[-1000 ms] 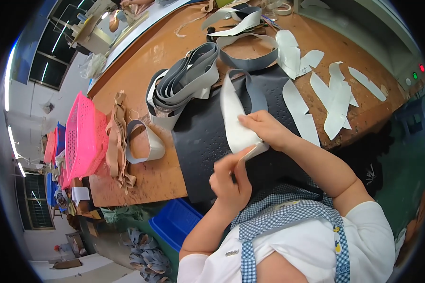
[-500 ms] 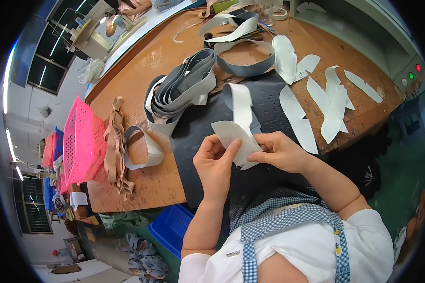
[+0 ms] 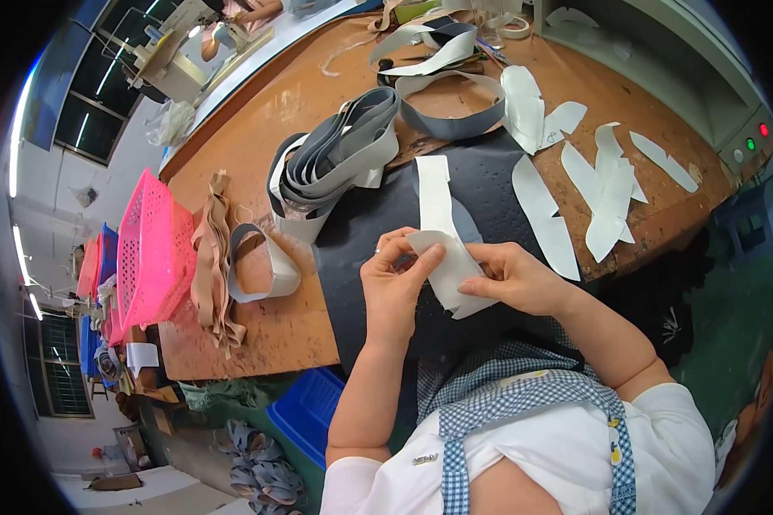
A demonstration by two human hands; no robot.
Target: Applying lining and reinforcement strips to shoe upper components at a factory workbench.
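Between my two hands is a white and grey strip of sheet material (image 3: 436, 193), its wide end folded over toward me. My left hand (image 3: 395, 279) pinches the upper left edge of that end, thumb on top. My right hand (image 3: 511, 276) grips the right edge, its thumb pressed on the white face. The far part of the strip lies on a black mat (image 3: 361, 257), with its grey underside showing at the right. Fingers under the strip are partly hidden.
Left of the mat lie stacked grey-white bands (image 3: 339, 159), a single loop (image 3: 270, 270), tan strips (image 3: 213, 257) and a pink basket (image 3: 155, 257). White cut pieces (image 3: 541, 219) are at the right. A blue bin (image 3: 309, 416) sits below the table edge; a sewing machine (image 3: 176, 56) stands beyond.
The wide end of the strip has turned and flattened, now pointing down toward me. The far part has straightened on the mat. My hands stay on it, the left slightly right of before.
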